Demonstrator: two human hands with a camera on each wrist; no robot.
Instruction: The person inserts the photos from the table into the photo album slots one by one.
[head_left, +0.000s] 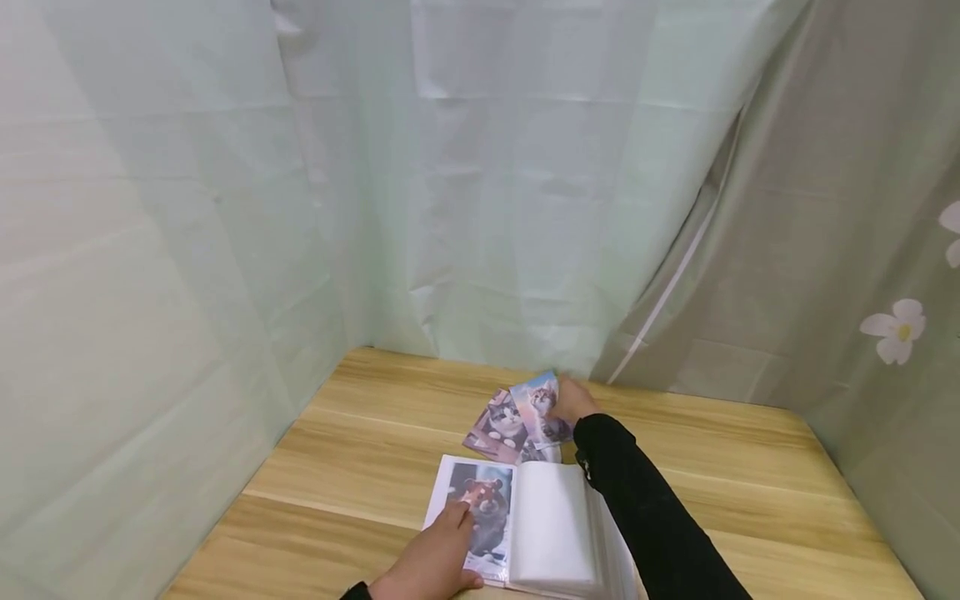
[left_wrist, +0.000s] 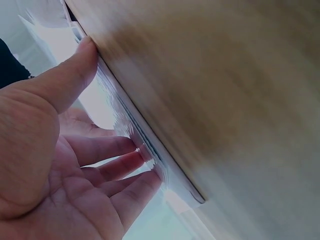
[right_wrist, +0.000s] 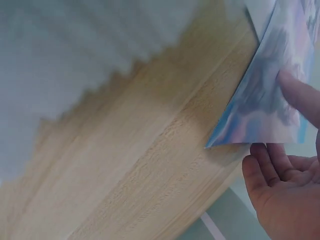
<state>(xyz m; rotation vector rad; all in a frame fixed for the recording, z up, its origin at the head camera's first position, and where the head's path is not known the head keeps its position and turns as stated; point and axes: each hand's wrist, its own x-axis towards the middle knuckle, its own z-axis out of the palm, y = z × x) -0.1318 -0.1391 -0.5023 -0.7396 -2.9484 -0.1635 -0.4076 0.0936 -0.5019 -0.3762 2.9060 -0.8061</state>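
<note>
An open photo album (head_left: 555,523) lies at the table's near side. Its left page holds a bear picture (head_left: 489,527) in a sleeve; the right page is blank white. My left hand (head_left: 431,557) rests on the left page with its fingers extended, touching the page edges in the left wrist view. Beyond the album, my right hand (head_left: 576,402) pinches a kitten photo card (head_left: 536,402) by its right edge. The right wrist view shows the thumb on top of this card (right_wrist: 267,100) and the fingers underneath. Another cat card (head_left: 498,427) and a partly covered card (head_left: 542,454) lie beside it.
The wooden table (head_left: 345,442) extends to both sides of the album. Pale curtains (head_left: 510,208) hang behind and to the left, and a grey-brown curtain with white flowers (head_left: 896,332) hangs at the right.
</note>
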